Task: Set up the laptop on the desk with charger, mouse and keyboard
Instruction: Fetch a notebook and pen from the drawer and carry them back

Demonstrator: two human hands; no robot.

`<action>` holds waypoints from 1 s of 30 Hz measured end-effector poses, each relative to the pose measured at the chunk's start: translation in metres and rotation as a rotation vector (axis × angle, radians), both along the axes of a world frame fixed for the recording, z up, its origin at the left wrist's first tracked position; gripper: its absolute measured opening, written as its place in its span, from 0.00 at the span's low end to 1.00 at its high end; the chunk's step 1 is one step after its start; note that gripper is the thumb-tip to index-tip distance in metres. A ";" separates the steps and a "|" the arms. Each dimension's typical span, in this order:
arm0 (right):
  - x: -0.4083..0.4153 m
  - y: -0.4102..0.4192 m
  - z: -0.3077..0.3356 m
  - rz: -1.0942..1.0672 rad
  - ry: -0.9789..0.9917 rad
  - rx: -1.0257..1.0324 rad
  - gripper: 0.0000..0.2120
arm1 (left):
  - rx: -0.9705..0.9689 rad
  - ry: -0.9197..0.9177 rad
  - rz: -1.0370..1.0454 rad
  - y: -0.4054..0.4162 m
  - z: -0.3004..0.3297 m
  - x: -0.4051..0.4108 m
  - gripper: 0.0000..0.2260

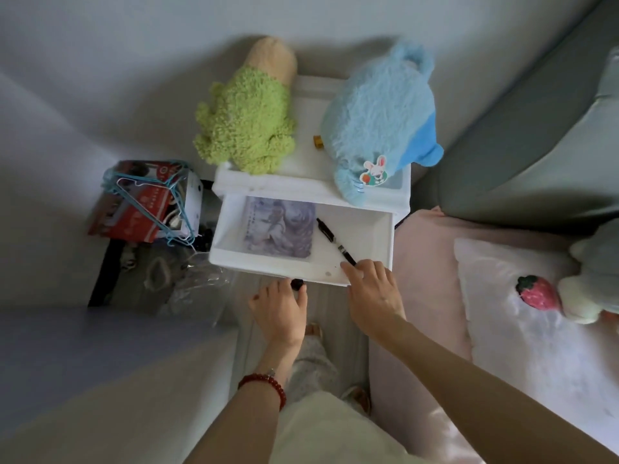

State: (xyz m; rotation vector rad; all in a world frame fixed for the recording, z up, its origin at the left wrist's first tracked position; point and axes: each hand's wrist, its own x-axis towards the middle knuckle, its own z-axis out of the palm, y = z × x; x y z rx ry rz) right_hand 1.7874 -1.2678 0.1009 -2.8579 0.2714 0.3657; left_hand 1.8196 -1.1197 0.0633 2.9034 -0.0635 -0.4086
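Observation:
No laptop, charger, mouse or keyboard is in view. A white bedside cabinet has its top drawer pulled out towards me. Inside lie a printed picture sheet and a black pen. My left hand is below the drawer front, with thumb and fingers closed around the small black knob. My right hand rests over the drawer's front right edge, its fingers loose, and the forefinger tip touches the near end of the pen.
A green plush toy and a blue plush toy sit on the cabinet top. A red box with blue wire hangers stands left of it. A bed with a pink sheet and a strawberry pillow is on the right.

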 end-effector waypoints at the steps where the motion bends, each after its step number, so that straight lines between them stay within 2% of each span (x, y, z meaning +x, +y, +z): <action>1: -0.004 0.001 -0.001 0.000 0.018 0.008 0.20 | -0.015 -0.035 0.004 0.005 0.002 -0.006 0.12; 5: -0.035 0.016 -0.001 0.021 0.050 0.047 0.18 | -0.036 -0.285 -0.012 0.040 0.010 -0.039 0.10; 9: -0.047 0.020 -0.002 0.015 0.055 0.050 0.15 | -0.071 -0.372 -0.042 0.053 0.026 -0.033 0.08; 11: -0.041 0.020 0.000 -0.031 0.050 0.075 0.13 | -0.042 -0.318 -0.087 0.050 0.031 -0.019 0.10; 15: -0.011 0.018 -0.002 -0.091 0.109 0.155 0.14 | 0.076 -0.080 -0.133 0.043 0.025 0.025 0.17; 19: 0.035 0.014 -0.027 -0.282 0.271 0.233 0.15 | 0.175 0.167 -0.172 0.032 -0.003 0.077 0.33; 23: 0.058 0.017 -0.059 -0.312 0.423 0.089 0.16 | 0.221 0.330 -0.177 0.027 -0.033 0.090 0.48; 27: 0.075 0.019 -0.078 -0.263 0.433 -0.031 0.11 | 0.197 0.339 -0.092 0.012 -0.043 0.107 0.48; 30: 0.088 0.024 -0.079 -0.471 0.384 0.180 0.06 | 0.026 0.361 0.084 0.015 -0.044 0.116 0.46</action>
